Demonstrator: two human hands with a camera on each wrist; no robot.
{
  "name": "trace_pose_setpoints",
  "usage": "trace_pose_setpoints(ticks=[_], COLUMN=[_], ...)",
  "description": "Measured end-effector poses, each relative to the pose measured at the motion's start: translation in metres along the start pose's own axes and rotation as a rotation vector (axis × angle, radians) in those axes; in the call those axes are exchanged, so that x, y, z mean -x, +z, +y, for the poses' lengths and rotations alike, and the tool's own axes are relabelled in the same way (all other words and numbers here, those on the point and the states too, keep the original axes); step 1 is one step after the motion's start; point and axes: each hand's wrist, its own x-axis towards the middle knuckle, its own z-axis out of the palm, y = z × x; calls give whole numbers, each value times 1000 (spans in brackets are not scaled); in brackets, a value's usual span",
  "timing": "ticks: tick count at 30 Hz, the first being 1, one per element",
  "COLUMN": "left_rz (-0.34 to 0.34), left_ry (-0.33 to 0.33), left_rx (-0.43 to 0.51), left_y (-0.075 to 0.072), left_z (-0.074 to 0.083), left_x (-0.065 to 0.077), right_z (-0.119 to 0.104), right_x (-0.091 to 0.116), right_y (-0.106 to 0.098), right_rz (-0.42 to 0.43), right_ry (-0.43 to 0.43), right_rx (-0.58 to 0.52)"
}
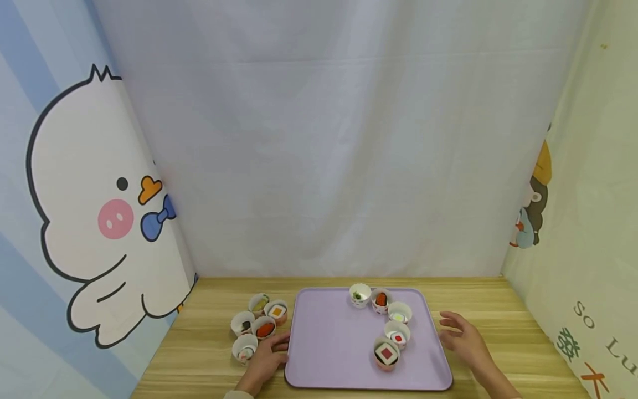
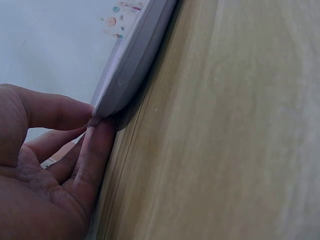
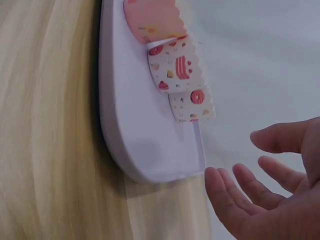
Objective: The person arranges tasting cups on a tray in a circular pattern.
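Observation:
A lilac tray (image 1: pixel 329 338) lies on the wooden table. My left hand (image 1: pixel 268 359) pinches the tray's left edge between thumb and fingers, the rim showing between them in the left wrist view. Just off the tray's right edge, my right hand (image 1: pixel 463 339) holds nothing, its fingers spread and loosely bent. On the tray's right half, several paper cups stand in a curved row. At the front is a pink cup (image 1: pixel 386 363) with a white, red-centred sushi-like piece; a patterned cup (image 3: pixel 175 65) stands beside it. An orange-topped piece (image 1: pixel 381 299) sits in a cup farther back.
Left of the tray, several more cups cluster on the table (image 1: pixel 184 366), among them one with an orange-red piece (image 1: pixel 265 330) and one with a dark piece (image 1: pixel 246 326). A pale curtain (image 1: pixel 339 166) hangs behind the table, with printed cloths at both sides.

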Motion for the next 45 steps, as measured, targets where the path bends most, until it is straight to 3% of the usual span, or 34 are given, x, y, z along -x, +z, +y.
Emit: trace_pose_setpoints(ticks=[19,34,45], left_rz=[-5,19,52], left_ry=[-10,6,43], left_rx=[10,-22,-73], left_y=[1,-1,5], left_z=[-1,-3,1], left_x=[2,1,0], right_z=[28,37,37], right_x=[-16,-23,-24], right_y=[7,12,10], right_rz=[-63,-87,-106], right_ry=[167,136,117], right_rx=[3,30,17])
